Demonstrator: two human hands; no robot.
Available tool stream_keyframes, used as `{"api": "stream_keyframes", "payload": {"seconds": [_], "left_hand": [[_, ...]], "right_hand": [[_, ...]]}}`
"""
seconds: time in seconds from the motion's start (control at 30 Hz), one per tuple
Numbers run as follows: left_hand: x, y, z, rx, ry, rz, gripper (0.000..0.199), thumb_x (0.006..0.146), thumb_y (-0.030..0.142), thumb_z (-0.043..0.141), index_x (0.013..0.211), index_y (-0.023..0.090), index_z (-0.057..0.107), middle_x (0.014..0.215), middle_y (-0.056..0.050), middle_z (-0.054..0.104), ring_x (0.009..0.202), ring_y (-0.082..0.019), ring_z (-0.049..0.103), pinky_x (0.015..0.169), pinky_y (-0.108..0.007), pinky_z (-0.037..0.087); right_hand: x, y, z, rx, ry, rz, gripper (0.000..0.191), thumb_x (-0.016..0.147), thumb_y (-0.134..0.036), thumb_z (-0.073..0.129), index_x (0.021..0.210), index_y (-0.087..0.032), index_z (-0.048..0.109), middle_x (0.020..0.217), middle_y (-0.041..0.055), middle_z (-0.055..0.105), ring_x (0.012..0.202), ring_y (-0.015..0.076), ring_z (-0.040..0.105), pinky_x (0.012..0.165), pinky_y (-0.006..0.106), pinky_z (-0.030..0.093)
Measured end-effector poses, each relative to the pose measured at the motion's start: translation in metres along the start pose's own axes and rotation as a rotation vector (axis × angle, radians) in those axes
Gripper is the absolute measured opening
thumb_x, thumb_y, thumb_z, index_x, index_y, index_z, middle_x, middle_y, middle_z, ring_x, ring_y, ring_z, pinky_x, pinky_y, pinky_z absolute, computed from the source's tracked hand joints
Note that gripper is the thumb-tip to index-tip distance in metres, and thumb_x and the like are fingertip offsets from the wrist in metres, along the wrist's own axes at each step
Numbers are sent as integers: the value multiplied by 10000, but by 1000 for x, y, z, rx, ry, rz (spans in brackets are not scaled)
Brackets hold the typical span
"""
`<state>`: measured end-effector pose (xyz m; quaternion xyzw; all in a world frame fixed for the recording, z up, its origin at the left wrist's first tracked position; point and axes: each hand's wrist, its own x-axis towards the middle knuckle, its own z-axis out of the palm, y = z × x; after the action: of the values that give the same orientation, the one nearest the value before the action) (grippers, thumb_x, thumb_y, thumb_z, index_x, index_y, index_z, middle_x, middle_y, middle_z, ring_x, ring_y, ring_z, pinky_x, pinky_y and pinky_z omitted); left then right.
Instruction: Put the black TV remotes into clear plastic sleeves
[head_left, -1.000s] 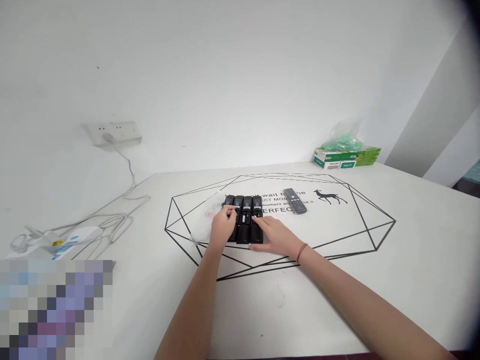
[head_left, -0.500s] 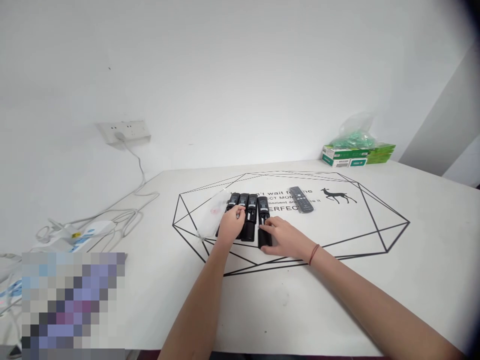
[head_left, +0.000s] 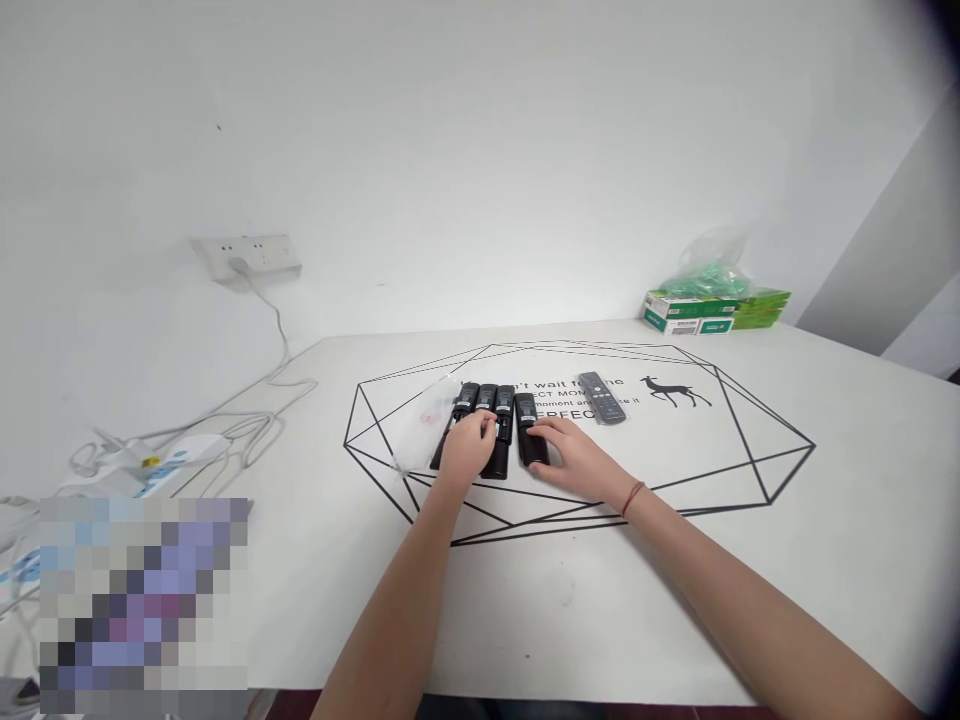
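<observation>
right hand (head_left: 571, 460): fingers are resting apart on rightmost black remote (head_left: 527, 412)
axis: pointing wallward, lying left of palm
left hand (head_left: 466, 449): covering remote row (head_left: 504, 402), farther — can't tell if pinching

Shows a socket (head_left: 262, 250) on the wall (head_left: 480, 180) at left, with a plug (head_left: 238, 265) pushed in. Trails a cord (head_left: 281, 324) from there down to the table (head_left: 637, 610), toward a tangle of cables (head_left: 259, 425) around a white power strip (head_left: 187, 455) with blue markings. Turns to coarse pixels at lower left, too blocky to read. Bears black print across the tabletop: a faceted frame (head_left: 756, 470) of straight lines, partly covered lettering (head_left: 551, 383), and a deer (head_left: 677, 390) at right. Has green-and-white boxes (head_left: 690, 308) stacked in the far right corner, with a clear bag (head_left: 709, 275) of something green on top.
</observation>
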<state>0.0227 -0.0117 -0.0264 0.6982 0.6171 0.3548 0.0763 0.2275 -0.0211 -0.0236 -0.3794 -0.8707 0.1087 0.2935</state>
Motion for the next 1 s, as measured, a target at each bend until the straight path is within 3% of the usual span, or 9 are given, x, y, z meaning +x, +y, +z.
{"api": "stream_keyframes", "payload": {"seconds": [0.23, 0.5, 0.6, 0.7, 0.8, 0.9, 1.0], "left_hand": [[-4, 12, 3, 98, -82, 128, 252, 865, 242, 392, 952, 214, 627, 935, -36, 684, 865, -177, 614, 758, -269, 441], [-9, 27, 3, 184, -165, 89, 284, 882, 279, 366, 985, 220, 625, 851, -68, 688, 779, -205, 630, 696, -276, 433], [-11, 32, 5, 252, -182, 27, 302, 886, 294, 357, 1022, 215, 616, 812, -86, 681, 761, -222, 634, 698, -293, 434], [-13, 36, 8, 299, -235, 36, 323, 888, 285, 341, 1061, 216, 606, 828, -102, 681, 774, -233, 638, 708, -305, 436], [-15, 40, 9, 332, -283, 68, 356, 888, 258, 313, 1100, 214, 595, 835, -112, 682, 787, -246, 640, 718, -321, 438], [-17, 41, 10, 287, -277, 51, 374, 888, 255, 308, 1149, 216, 573, 841, -112, 685, 789, -252, 643, 719, -329, 443], [-16, 39, 12, 176, -244, 0, 376, 884, 274, 345, 1196, 212, 546, 864, -107, 692, 813, -254, 645, 750, -340, 446]], "right_hand": [[2, 11, 16, -36, -33, 20, 436, 808, -380, 553, 1192, -175, 576, 1256, 125, 532, 1165, 259, 483, 993, 412, 393], [6, 7, 20, -132, -18, 28, 384, 844, -406, 504, 1150, -197, 603, 1216, 119, 545, 1095, 264, 513, 919, 422, 415], [7, 7, 22, -158, 57, 132, 430, 842, -480, 487, 1126, -180, 603, 1170, 127, 566, 1093, 268, 495, 921, 427, 390], [9, 8, 25, -169, 115, 250, 421, 873, -487, 417, 921, -147, 661, 1109, 148, 597, 1105, 273, 479, 939, 419, 355], [13, 6, 28, -9, 71, 309, 410, 886, -445, 388, 800, -149, 658, 958, 123, 658, 986, 236, 561, 864, 357, 405], [16, 0, 30, 251, 108, 427, 315, 846, -405, 461, 947, -164, 636, 899, 78, 690, 880, 209, 620, 781, 318, 449], [17, -4, 29, 489, 171, 580, 365, 781, -352, 556, 1088, -156, 571, 854, 69, 710, 846, 213, 651, 794, 340, 465]]}}
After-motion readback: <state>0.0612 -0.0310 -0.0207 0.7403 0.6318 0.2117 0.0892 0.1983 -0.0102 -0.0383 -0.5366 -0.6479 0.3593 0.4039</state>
